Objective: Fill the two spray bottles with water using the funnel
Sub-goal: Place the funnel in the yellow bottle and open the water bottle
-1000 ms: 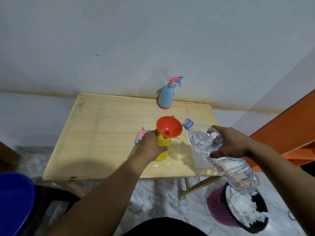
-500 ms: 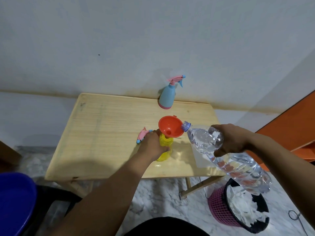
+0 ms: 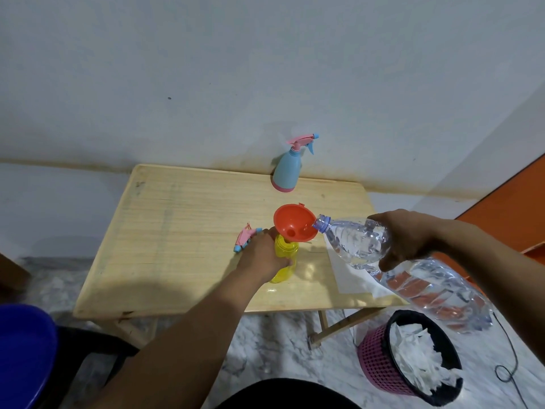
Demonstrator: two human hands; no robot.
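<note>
A yellow spray bottle (image 3: 286,261) without its head stands on the wooden table (image 3: 182,231), and my left hand (image 3: 262,255) grips its body. An orange funnel (image 3: 293,221) sits in its neck. My right hand (image 3: 404,237) holds a large clear water bottle (image 3: 392,261), tilted, with its open mouth at the funnel's right rim. A blue spray bottle (image 3: 286,169) with a pink and blue head stands at the table's back edge by the wall. A loose pink and blue spray head (image 3: 246,236) lies just left of my left hand.
A white sheet of paper (image 3: 351,276) lies on the table's right side under the water bottle. On the floor at the right stands a pink basket (image 3: 380,361) with white paper in it. A blue chair (image 3: 20,355) is at the lower left, orange furniture (image 3: 507,202) at the right.
My right hand has moved the water bottle left and tipped it further, bringing its mouth from beside the funnel onto the funnel's rim. My left hand has stayed on the yellow bottle.
</note>
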